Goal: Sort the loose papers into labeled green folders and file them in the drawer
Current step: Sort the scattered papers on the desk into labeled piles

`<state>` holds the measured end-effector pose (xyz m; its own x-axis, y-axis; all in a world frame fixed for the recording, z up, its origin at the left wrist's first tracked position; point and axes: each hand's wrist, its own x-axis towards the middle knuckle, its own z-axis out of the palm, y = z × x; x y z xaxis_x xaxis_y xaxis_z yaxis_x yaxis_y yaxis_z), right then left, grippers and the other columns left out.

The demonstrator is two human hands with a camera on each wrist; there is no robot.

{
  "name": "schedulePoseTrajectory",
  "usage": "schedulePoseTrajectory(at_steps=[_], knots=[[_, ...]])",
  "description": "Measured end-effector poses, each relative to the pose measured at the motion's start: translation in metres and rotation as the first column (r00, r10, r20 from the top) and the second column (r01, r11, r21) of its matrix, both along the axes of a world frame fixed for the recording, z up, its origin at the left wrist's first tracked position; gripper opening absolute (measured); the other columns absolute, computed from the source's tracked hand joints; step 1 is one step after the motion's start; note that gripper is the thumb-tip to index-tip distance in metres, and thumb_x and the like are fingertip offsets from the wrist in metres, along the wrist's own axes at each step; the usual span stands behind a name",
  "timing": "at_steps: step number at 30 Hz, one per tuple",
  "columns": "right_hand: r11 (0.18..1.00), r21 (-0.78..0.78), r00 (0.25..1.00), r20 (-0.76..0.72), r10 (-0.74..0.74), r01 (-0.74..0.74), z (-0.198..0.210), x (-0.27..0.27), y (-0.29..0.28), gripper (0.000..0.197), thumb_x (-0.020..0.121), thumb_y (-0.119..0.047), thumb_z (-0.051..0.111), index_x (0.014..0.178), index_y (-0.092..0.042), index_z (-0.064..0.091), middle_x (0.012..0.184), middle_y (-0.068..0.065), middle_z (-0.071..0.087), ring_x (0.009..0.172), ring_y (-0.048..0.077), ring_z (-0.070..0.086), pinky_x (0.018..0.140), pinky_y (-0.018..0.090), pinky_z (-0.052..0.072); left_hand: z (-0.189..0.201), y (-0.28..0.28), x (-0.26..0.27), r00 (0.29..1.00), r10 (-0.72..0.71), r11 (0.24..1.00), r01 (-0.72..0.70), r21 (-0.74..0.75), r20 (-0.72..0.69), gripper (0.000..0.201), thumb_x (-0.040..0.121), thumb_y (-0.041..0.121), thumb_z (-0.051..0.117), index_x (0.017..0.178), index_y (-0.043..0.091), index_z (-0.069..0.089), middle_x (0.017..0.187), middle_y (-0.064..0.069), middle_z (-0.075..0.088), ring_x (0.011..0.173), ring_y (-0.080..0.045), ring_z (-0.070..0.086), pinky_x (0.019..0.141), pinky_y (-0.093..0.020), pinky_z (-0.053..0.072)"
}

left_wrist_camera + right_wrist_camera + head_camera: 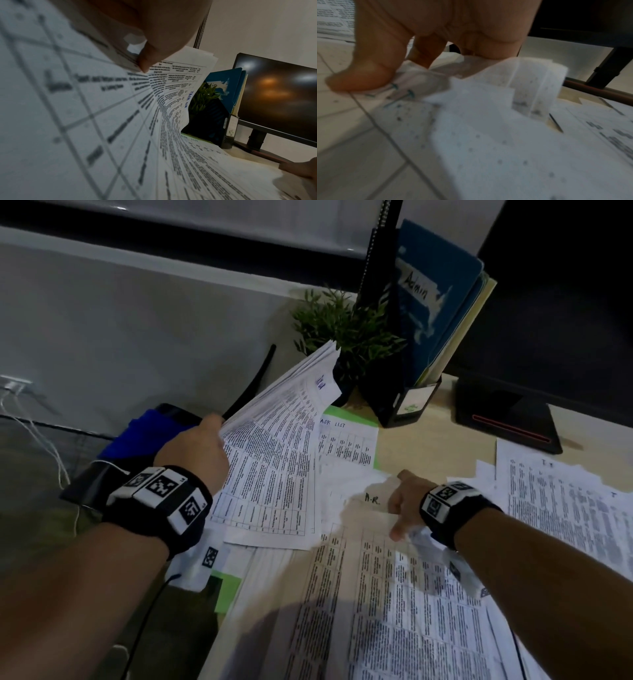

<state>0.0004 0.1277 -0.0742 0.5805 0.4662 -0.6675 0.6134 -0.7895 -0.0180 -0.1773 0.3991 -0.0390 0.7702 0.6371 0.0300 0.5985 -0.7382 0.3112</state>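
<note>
My left hand (200, 448) grips a thick stack of printed table sheets (274, 440) by its left edge and holds it tilted up off the desk. In the left wrist view the thumb (154, 44) pinches the stack (120, 121). My right hand (400, 505) is down on the loose papers (394, 594) at the desk's middle. Its thumb (359, 78) presses a sheet while the curled fingers pinch sheet edges (419, 71). A green folder (349, 414) lies under a sheet headed "TASK LIST" (346, 443). More green (227, 590) shows under papers near the front.
A small potted plant (342, 323) and a black file holder (404, 402) with a blue "Admin" folder (435, 296) stand at the back. A monitor stand base (507, 419) is at the right. More printed sheets (565, 501) cover the right side. A blue cloth (137, 433) and cables lie left.
</note>
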Motion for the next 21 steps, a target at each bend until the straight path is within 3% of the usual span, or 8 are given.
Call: schedulePoseTrajectory(at_steps=[2,4,6,9,12,16,18,21], knots=[[0.999,0.041,1.000,-0.001,0.011,-0.011,-0.003,0.002,-0.004,0.041,0.057,-0.040,0.086,0.054,-0.019,0.051,0.126,0.003,0.045,0.089,0.022,0.062,0.065,0.024,0.044,0.000,0.000,0.003,1.000,0.014,1.000,-0.014,0.012,-0.002,0.009,0.097,0.013,0.042,0.105,0.013,0.046,0.066,-0.001,0.046,0.057,-0.019,0.046,0.051,-0.030,0.037],[0.997,0.072,1.000,-0.003,-0.007,0.007,-0.004,0.004,-0.009,0.042,0.057,-0.040,0.087,0.052,-0.024,0.049,0.104,-0.002,0.059,0.081,0.018,0.060,0.065,0.022,0.041,0.002,-0.001,0.005,1.000,0.022,1.000,-0.022,0.009,-0.011,0.008,0.097,0.012,0.042,0.104,0.014,0.045,0.066,-0.002,0.047,0.057,-0.020,0.046,0.051,-0.029,0.036],[0.997,0.074,1.000,0.022,-0.004,0.002,-0.004,0.004,-0.011,0.042,0.057,-0.044,0.085,0.053,-0.026,0.048,0.089,-0.007,0.059,0.067,0.015,0.053,0.061,0.021,0.039,0.005,-0.001,0.006,0.999,0.031,1.000,-0.031,-0.001,-0.029,0.006,0.096,0.011,0.043,0.100,0.017,0.043,0.068,-0.003,0.048,0.058,-0.021,0.048,0.053,-0.031,0.039],[0.994,0.069,0.995,0.062,0.079,-0.083,0.005,0.000,-0.011,0.045,0.063,-0.039,0.082,0.054,-0.020,0.043,0.069,-0.009,0.045,0.068,0.018,0.048,0.050,0.018,0.031,0.006,-0.001,0.006,0.999,0.034,0.999,-0.034,0.001,-0.036,0.008,0.096,0.011,0.043,0.101,0.017,0.043,0.067,-0.002,0.046,0.057,-0.020,0.047,0.053,-0.031,0.038],[0.983,0.100,0.984,0.095,0.148,-0.157,0.027,-0.012,-0.018,0.043,0.071,-0.032,0.077,0.056,-0.019,0.039,0.068,-0.008,0.039,0.069,0.018,0.043,0.048,0.020,0.027,0.008,-0.002,0.005,0.999,0.026,1.000,-0.026,0.006,-0.037,0.010,0.095,0.010,0.044,0.105,0.014,0.045,0.067,-0.002,0.047,0.059,-0.022,0.049,0.054,-0.031,0.040],[0.958,0.175,0.954,0.237,0.181,-0.226,0.053,-0.039,-0.051,0.037,0.077,-0.032,0.069,0.057,-0.024,0.040,0.065,-0.011,0.037,0.058,0.004,0.037,0.050,0.014,0.026,0.011,-0.003,0.003,0.999,0.032,0.999,-0.033,-0.011,-0.036,0.009,0.095,0.008,0.045,0.103,0.010,0.046,0.068,-0.002,0.045,0.064,-0.027,0.051,0.056,-0.034,0.041],[0.949,0.185,0.938,0.287,0.195,-0.254,0.065,-0.052,-0.071,0.034,0.078,-0.036,0.067,0.059,-0.025,0.042,0.067,-0.013,0.037,0.063,0.006,0.040,0.051,0.011,0.024,0.012,0.000,0.002,0.998,0.055,0.998,-0.056,-0.029,-0.039,0.010,0.095,0.008,0.045,0.104,0.008,0.047,0.073,-0.008,0.049,0.066,-0.027,0.048,0.059,-0.034,0.040],[0.900,0.253,0.892,0.380,0.245,-0.355,0.080,-0.067,-0.099,0.032,0.065,-0.038,0.081,0.060,-0.024,0.053,0.064,-0.019,0.029,0.059,0.008,0.042,0.049,0.006,0.020,0.015,0.008,0.002,0.997,0.058,0.996,-0.061,-0.060,-0.045,0.019,0.094,0.009,0.045,0.112,0.004,0.050,0.090,-0.016,0.056,0.073,-0.028,0.049,0.062,-0.034,0.040]])
